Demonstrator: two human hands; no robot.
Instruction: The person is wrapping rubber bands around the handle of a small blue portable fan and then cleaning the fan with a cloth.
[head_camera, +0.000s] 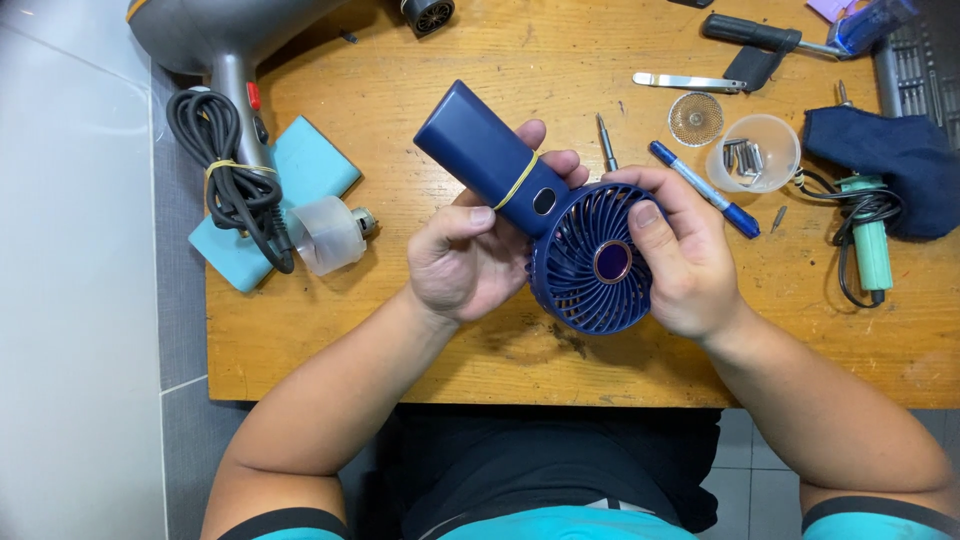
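Two hands: both wrapped around one navy handheld fan (560, 225), above the middle of the wooden table (400, 330).
Left hand (465, 260): palm up under the handle, fingers curled, thumb pressed near a yellow rubber band (519, 181).
Right hand (680, 255): cupping the round grille, thumb on its rim.
Fan: smooth plastic, boxy handle, spiral-ribbed grille, glossy purple centre.
Nearby: blue marker (703, 188), clear cup (755, 150) of metal screws.
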